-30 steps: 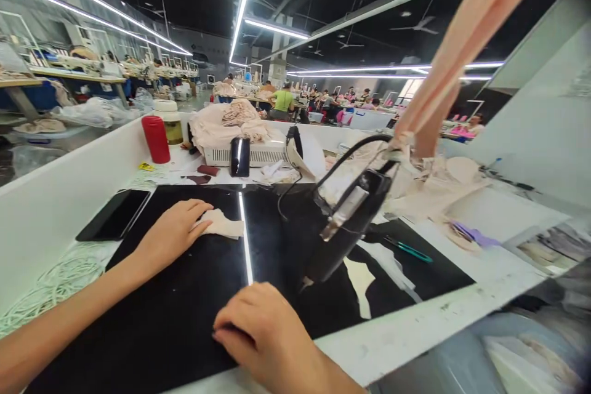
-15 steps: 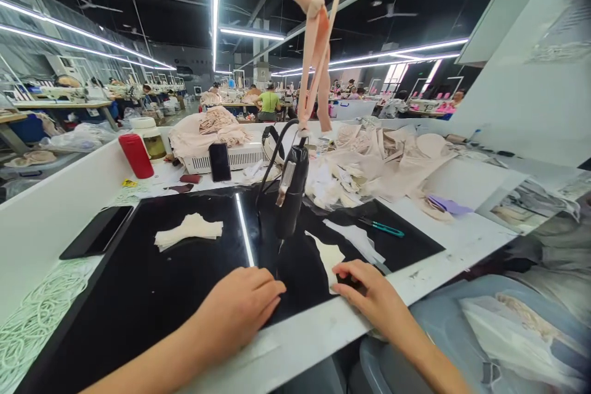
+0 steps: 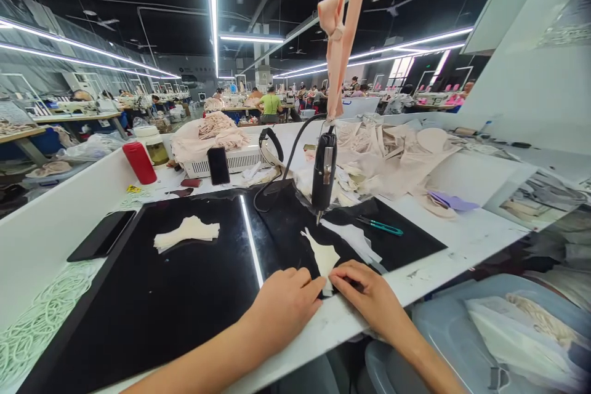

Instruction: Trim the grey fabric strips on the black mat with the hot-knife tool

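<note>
Both hands rest at the near edge of a black work mat [image 3: 184,295]. My left hand [image 3: 281,308] and my right hand [image 3: 369,295] pinch the near end of a cream fabric piece [image 3: 323,255] lying on the mat, fingers curled onto it. Just above that piece hangs a black handheld cutting tool [image 3: 324,172], suspended by a pink fabric strap [image 3: 344,43], tip pointing down. A small stack of cream fabric pieces [image 3: 187,233] lies on the mat to the left. A second pale piece [image 3: 357,239] lies right of the held one.
A black phone [image 3: 101,235] and white cord [image 3: 32,332] lie at left. Teal-handled scissors [image 3: 381,226] lie right of the tool. Piled beige fabric [image 3: 392,154], a white box [image 3: 235,160], a red bottle [image 3: 139,162] and a jar stand behind. A grey bin [image 3: 484,332] sits at lower right. Other workers sit far back.
My left hand left the fabric stack and came to the near edge. Both hands closed in on the cream piece under the tool. The hanging tool swung from tilted to upright.
</note>
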`<act>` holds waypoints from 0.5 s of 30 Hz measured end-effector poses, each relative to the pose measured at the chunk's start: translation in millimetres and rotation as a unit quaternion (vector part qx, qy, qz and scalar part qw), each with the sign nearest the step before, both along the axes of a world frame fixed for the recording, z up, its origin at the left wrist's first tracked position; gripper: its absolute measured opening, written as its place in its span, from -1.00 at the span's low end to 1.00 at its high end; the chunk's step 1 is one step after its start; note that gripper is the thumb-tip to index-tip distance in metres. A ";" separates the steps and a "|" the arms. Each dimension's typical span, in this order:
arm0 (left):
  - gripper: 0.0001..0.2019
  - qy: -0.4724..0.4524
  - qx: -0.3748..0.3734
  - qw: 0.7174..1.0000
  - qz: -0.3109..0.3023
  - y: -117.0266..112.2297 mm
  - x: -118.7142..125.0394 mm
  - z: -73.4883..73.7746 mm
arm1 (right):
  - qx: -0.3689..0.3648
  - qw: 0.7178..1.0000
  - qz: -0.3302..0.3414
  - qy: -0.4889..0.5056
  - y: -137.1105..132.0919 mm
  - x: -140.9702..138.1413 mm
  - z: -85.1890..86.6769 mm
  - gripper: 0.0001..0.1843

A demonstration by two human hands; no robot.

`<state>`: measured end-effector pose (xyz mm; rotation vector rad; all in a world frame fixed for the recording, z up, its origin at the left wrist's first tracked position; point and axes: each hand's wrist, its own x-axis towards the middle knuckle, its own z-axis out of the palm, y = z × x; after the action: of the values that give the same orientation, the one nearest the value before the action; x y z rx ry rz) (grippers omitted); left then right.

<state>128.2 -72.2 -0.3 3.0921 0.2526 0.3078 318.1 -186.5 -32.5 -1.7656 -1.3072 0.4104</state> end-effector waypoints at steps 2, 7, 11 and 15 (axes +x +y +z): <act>-0.76 0.009 0.001 1.000 0.014 -1.4 2.7 -2.9 | 0.001 1.000 -0.002 0.010 0.4 -0.5 2.1 -0.72; -0.69 -0.006 0.037 0.999 0.014 -3.0 6.2 -16.6 | 0.007 0.998 -0.031 0.047 2.6 1.5 7.7 -0.72; -0.68 -0.050 0.069 0.996 0.007 -3.3 7.8 -28.0 | 0.020 0.992 -0.080 0.101 9.6 10.8 15.7 -0.69; -0.70 -0.068 0.081 0.994 0.009 -4.3 8.6 -30.5 | 0.033 0.975 -0.103 0.193 26.8 21.9 27.3 -0.59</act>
<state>136.9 -76.6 -30.8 3.2096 0.2651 0.5654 340.0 -159.7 -5.2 -1.6450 -0.8470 0.5542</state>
